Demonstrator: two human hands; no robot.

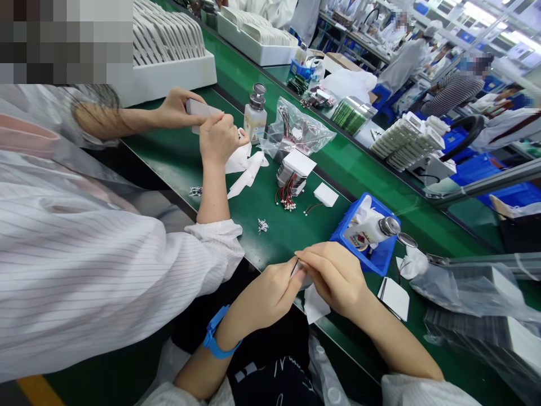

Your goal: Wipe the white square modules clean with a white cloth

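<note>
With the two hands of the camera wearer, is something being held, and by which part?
Yes: a flat greyish piece, held between the left hand and the right hand, apparently by its edges; most of it is hidden.

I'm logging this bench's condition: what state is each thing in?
Flat piece: held between left hand and right hand
Blue bin: open-topped
Bottle in bin: tilted, metal top fitted
Other bottle: upright
Clear bag: crumpled, wires inside
Blue wristband: worn
Pale slab: held in co-worker's hands
</note>
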